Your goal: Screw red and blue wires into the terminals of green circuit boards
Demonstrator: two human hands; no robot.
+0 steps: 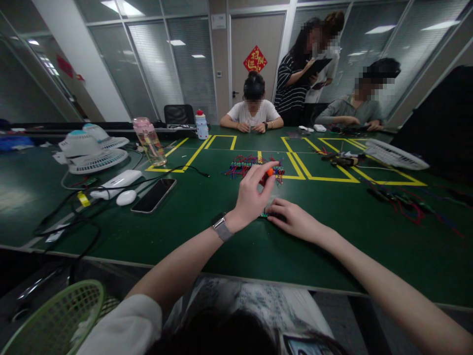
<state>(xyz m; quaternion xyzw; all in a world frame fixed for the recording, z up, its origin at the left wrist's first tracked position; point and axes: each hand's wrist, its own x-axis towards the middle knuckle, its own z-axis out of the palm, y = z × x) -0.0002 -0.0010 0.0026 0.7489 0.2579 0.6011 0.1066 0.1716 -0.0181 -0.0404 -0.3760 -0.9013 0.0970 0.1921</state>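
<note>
My left hand (252,193), with a watch on its wrist, is raised over the green table (207,231) and pinches a small tool with an orange-red handle (268,173). My right hand (291,219) lies low on the table, fingers pressed on a small green circuit board (264,214) just below the left hand. Behind both hands lies a pile of small boards with red and blue wires (246,166).
A black phone (154,195), white mouse (126,197), cables and white fans (92,154) lie at the left, with a pink bottle (150,141). More wired parts (406,202) sit at the right. Three other people are at the far side. A green basket (55,320) is at the lower left.
</note>
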